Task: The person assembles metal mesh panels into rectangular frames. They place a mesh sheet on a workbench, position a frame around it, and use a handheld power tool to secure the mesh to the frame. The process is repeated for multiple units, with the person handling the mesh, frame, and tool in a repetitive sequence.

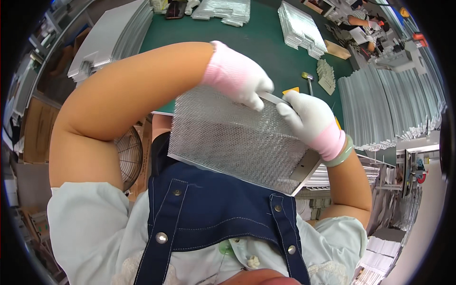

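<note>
Between the gloved fingers (257,103) — a narrow strip (273,98) — mesh panel (232,137) below

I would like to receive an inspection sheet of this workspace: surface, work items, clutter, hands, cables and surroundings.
Surface: green table, partly covered.
Work items: silvery mesh panel, near edge by the blue apron; thin pale strip over its far side.
Clutter: hammer-like tool, dark phone-like object, two silvery stacks at the far side, left one and right one.
Hands: left hand and right hand, both gloved, pinch the strip.
Cables: nothing seen on the table.
Surroundings: fan at left; another person at upper right.
</note>
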{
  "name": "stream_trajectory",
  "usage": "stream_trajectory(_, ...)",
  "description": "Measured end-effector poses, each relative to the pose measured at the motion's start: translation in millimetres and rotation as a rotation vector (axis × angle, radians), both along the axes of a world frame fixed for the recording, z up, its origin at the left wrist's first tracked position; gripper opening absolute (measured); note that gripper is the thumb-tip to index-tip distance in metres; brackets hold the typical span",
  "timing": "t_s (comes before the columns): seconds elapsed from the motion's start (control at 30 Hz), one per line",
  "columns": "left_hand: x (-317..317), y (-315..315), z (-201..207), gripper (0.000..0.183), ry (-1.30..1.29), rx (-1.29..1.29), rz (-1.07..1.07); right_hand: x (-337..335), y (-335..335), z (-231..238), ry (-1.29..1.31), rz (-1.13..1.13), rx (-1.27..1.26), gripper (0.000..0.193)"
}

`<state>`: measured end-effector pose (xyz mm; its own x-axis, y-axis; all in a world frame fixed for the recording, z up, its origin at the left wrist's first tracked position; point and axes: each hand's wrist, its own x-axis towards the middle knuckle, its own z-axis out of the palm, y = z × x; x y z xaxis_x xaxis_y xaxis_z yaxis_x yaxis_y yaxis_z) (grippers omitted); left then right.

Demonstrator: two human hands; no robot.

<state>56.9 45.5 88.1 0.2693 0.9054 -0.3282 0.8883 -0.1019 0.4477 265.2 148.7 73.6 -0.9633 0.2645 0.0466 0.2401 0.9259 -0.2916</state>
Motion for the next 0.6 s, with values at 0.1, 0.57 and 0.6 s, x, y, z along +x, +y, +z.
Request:
stream_trajectory(0.1, -18, -19, -18, 0.04, 0.026, 0.099, 0.064, 3, 2, -21, 0.067, 0.021, 0.177, 0.033)
stream_trajectory(0.57, -44, -55, -60, 0.032, 0.294, 0.584, 0.079, -27, 8, -22, 0.036, 0.131, -0.059, 0.037)
stream_trajectory(0.6, -42, -49, -56, 0.031, 0.309, 0.601, 0.059, -37, 0, -23, 0.045, 0.142, -0.161, 0.037)
